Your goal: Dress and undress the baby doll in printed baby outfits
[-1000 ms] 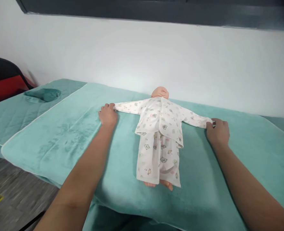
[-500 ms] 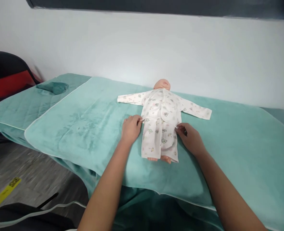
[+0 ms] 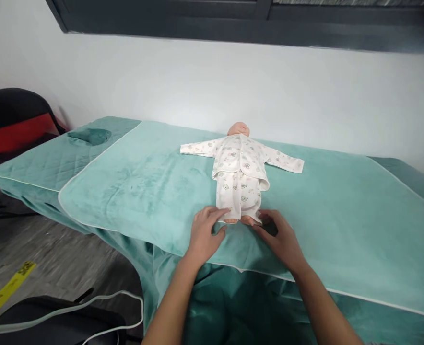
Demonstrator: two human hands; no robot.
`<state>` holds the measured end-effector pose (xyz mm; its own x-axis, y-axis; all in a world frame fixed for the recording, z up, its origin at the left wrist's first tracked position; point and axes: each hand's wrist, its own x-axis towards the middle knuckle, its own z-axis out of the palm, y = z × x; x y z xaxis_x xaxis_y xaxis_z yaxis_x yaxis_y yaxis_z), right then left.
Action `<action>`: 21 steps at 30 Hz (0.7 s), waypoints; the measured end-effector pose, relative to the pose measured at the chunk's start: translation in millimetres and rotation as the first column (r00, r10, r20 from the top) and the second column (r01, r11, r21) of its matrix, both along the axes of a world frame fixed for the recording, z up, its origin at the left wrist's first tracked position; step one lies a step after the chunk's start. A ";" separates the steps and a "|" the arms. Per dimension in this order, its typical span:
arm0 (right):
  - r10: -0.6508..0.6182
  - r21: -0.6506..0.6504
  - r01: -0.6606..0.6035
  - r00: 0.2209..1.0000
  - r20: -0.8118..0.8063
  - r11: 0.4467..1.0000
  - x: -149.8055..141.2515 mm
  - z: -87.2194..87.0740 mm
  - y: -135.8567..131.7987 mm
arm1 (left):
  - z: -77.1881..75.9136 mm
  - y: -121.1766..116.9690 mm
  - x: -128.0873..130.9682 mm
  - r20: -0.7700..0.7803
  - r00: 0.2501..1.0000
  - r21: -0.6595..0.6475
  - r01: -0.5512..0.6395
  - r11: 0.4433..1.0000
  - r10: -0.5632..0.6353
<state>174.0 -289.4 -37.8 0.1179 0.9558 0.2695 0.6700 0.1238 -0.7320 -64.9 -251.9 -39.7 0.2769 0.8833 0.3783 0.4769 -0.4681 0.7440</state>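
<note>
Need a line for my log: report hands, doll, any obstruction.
Left hand open, touching one trouser leg. Right hand at the other trouser leg, grip unclear. Doll lying dressed, arms spread. No obstruction seen.

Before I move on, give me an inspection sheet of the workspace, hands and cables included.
Surface: green-covered bed, hollow at left end.
Job's things: doll lying in patterned shirt and trousers, sleeves spread.
Clutter: black item beside bed, unidentified.
Hands: left hand touches one trouser cuff, thumb apart; right hand at the other, grip unclear.
Cables: pale cable loops over black item.
Surroundings: white wall, black-and-red chair, yellow floor tape.
</note>
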 end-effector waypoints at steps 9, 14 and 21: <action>-0.150 0.189 0.188 0.969 -0.198 0.964 -16.5 29.4 -18.5 | -2.8 1.8 19.6 0.014 0.997 0.205 -0.073 0.976 0.071; -0.233 0.148 0.290 0.920 -0.314 0.946 -10.6 36.6 -34.2 | -2.0 4.3 17.2 0.107 0.994 0.286 -0.067 0.956 0.037; -0.217 0.010 0.219 0.973 -0.083 0.976 -7.7 5.8 -43.6 | -4.1 -2.9 10.2 0.186 0.982 0.287 -0.078 0.955 0.024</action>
<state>166.3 -333.0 -32.1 0.3447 0.8995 0.2686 0.6214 -0.0042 -0.7835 -54.7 -254.8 -43.9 0.1388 0.7381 0.6602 0.3784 -0.6556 0.6534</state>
